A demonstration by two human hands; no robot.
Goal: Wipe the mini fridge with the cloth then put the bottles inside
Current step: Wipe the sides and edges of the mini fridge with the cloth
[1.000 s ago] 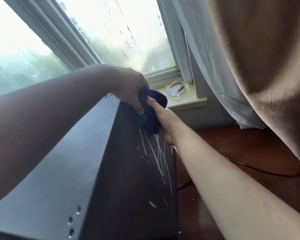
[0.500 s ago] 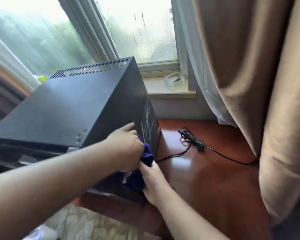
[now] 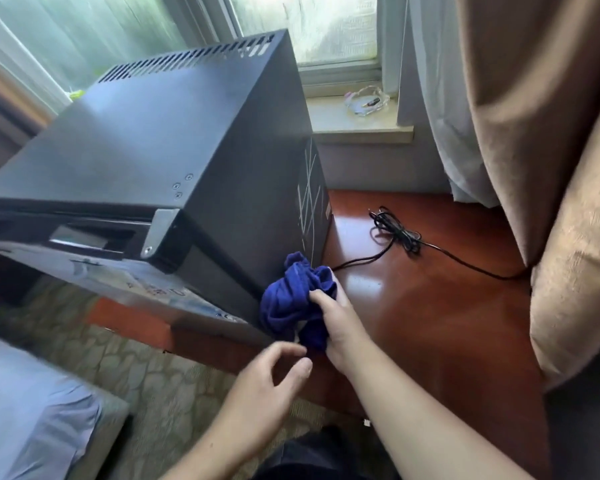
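The black mini fridge [image 3: 160, 140] fills the upper left and middle of the frame, standing on a reddish wooden top [image 3: 430, 306] with its slotted back edge towards the window. A metal hinge bracket [image 3: 160, 230] sits at its near top corner, and thin pale scratch lines [image 3: 309, 188] cross the far part of its right side.

The blue cloth [image 3: 291, 299] is bunched into a loose wad in the middle of the frame, low against the fridge's right side near its bottom edge. The right hand [image 3: 340, 323] grips it, fingers curled round the wad from the right. The left hand [image 3: 267, 379] sits just below and left of the cloth, holding nothing, its fingers loosely bent and spread apart from the thumb. Its fingertips lie very close to the cloth's lower end; whether they touch it cannot be told.

A black cord [image 3: 406, 237] lies partly bundled on the wooden top, right of the fridge, and trails off towards the tan curtain [image 3: 534, 133] that hangs down the right side of the frame. On the window sill [image 3: 361, 133] at upper centre right rests a small clear object [image 3: 366, 102], too small to tell what it is. Patterned carpet [image 3: 153, 375] shows at lower left, with pale blue fabric [image 3: 25, 410] in the bottom left corner
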